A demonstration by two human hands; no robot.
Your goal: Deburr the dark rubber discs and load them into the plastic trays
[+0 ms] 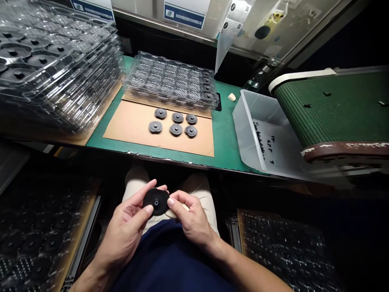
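"Two hands on one black disc [156, 195], held over the lap [199, 186], just off the front edge of the counter [225, 144]," the first observer notes. "Left hand [129, 223] gripping the disc, thumb across its face. Right hand [193, 215] curled around a pale piece [172, 213] (partly hidden, material not readable), thumb and finger at the disc's rim."

"Failure modes?" asks the second.

"Judged likeliest: a drop, if the thumb pressure slackens, since only the lap lies beneath. Next, a scuffed face, should the pale piece drag or trap grit. A careless reach could knock the six grey discs [176, 129] about on the cardboard [130, 123]."

"Containers?"

"Clear tray [170, 102] behind the cardboard: dark discs in the right-hand column. Tray stack [79, 95], left: black discs in the top one. Translucent bin [246, 138], beside the conveyor belt [340, 111]: small black parts. Lower left tray: black discs [32, 243]. Lower right tray [285, 243]: contents too dark to identify."
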